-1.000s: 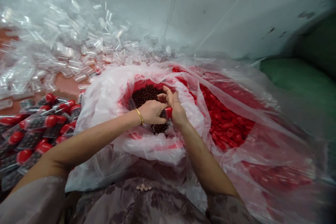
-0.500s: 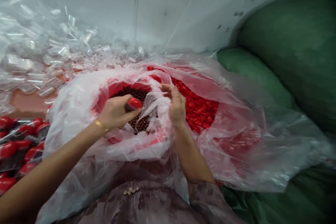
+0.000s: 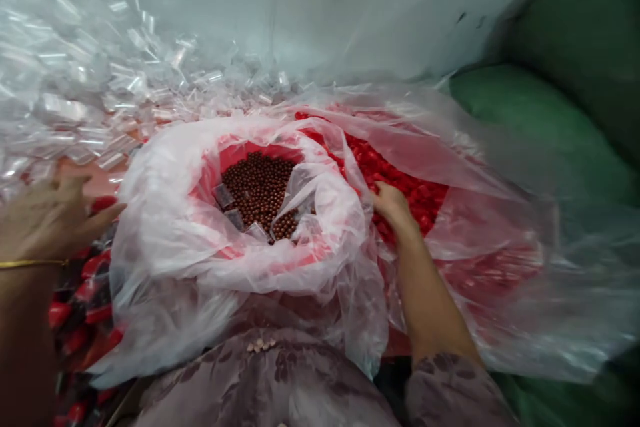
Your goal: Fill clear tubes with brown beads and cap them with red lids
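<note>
My left hand (image 3: 50, 213) is at the far left, fingers apart with nothing in them, beside the clear containers and above red-capped ones (image 3: 95, 280). At the edge of a pile of small red pieces (image 3: 415, 197), my right hand (image 3: 393, 207) has its fingers bent down; their tips are hidden, so what they hold cannot be made out. Between the hands stands a red tub lined with a white translucent bag (image 3: 165, 213). Brown beads (image 3: 263, 183) fill its bottom, with a few small clear containers (image 3: 233, 217) on them at the left.
Many clear plastic containers (image 3: 60, 107) are heaped at the back left against a pale wall (image 3: 340, 7). Clear plastic sheeting (image 3: 505, 280) spreads around the red pieces. Green sacks (image 3: 530, 120) bulge at the right.
My left hand has moved from over the tub to the far left, and the red-capped container is gone from it. My right hand has left the bag's rim for the red pieces.
</note>
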Demonstrator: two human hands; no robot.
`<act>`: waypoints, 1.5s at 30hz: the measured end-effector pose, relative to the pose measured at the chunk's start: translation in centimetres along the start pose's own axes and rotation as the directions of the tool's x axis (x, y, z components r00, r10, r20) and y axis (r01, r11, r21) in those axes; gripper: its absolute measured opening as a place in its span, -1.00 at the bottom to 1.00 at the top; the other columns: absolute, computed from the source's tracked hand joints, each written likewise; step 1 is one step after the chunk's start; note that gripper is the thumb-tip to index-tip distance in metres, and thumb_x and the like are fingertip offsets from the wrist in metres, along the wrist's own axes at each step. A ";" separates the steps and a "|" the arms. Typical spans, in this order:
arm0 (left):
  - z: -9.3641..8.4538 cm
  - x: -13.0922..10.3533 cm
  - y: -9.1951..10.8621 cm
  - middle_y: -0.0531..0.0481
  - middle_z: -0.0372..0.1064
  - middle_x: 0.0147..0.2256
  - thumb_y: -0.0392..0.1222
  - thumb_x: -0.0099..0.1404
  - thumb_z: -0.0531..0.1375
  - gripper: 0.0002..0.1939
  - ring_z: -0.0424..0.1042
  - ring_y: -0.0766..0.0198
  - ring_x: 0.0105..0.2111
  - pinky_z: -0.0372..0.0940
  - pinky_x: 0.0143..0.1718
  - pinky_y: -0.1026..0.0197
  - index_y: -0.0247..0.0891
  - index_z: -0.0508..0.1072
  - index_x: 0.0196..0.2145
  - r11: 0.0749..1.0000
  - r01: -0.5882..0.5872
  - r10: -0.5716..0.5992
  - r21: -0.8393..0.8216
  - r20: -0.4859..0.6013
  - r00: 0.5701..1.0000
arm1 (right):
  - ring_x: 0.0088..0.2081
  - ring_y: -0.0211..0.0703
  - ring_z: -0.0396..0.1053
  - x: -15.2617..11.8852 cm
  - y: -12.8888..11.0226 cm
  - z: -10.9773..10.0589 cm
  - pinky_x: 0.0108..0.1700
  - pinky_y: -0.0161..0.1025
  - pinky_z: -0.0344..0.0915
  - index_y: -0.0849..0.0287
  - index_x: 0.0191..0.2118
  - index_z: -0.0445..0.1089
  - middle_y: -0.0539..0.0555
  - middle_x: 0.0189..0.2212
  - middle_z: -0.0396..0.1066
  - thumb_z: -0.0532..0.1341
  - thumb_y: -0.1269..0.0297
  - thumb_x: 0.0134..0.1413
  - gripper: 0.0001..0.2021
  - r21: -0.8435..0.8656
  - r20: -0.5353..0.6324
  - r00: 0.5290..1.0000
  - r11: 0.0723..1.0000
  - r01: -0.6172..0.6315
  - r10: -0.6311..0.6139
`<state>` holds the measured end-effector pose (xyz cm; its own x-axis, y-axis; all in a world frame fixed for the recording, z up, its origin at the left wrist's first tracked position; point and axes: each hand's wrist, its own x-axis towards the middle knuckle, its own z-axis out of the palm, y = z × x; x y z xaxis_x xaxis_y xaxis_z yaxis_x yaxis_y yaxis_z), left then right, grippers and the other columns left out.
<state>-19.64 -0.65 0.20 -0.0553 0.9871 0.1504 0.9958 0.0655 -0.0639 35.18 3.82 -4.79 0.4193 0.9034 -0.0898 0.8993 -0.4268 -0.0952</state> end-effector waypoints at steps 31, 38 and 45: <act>4.2 10.6 24.4 -0.26 0.48 -0.21 -0.29 0.05 0.21 -0.73 0.46 0.06 -0.17 0.30 -0.19 0.22 -0.38 0.51 -0.24 0.767 -0.591 0.639 -0.248 0.379 0.670 | -0.56 -0.34 0.12 -6.8 -13.3 0.5 -0.49 -0.34 0.08 0.15 -0.34 0.39 -0.10 -0.60 0.24 0.17 0.21 0.04 -0.86 0.737 -0.440 0.790 0.330 0.589 -0.428; 7.1 11.2 27.9 -0.03 0.46 -0.41 -0.24 -0.01 0.27 -0.80 0.43 0.22 -0.35 0.29 -0.26 0.28 -0.34 0.49 -0.36 0.715 -0.328 0.621 -0.618 0.344 0.705 | -0.58 -0.35 0.08 -6.2 -12.8 0.7 -0.51 -0.34 0.06 0.15 -0.36 0.35 -0.11 -0.61 0.17 0.16 0.16 0.06 -0.84 0.782 -0.405 0.811 0.300 0.546 -0.422; 6.0 11.2 26.8 0.04 0.39 -0.37 -0.40 0.12 0.18 -0.74 0.37 0.46 -0.46 0.34 -0.31 0.31 -0.38 0.31 -0.18 0.354 0.040 0.632 -0.934 0.270 0.726 | -0.65 -0.38 0.11 -5.7 -12.8 0.9 -0.63 -0.36 0.05 0.13 -0.41 0.30 -0.09 -0.57 0.25 0.12 0.02 0.09 -0.73 0.937 -0.269 0.905 0.128 0.325 -0.329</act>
<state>5.98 12.99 -5.74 0.5695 0.7979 -0.1975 0.4182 -0.0744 0.9053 21.19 4.06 -3.94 0.1167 0.9692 0.2167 0.1349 0.2007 -0.9703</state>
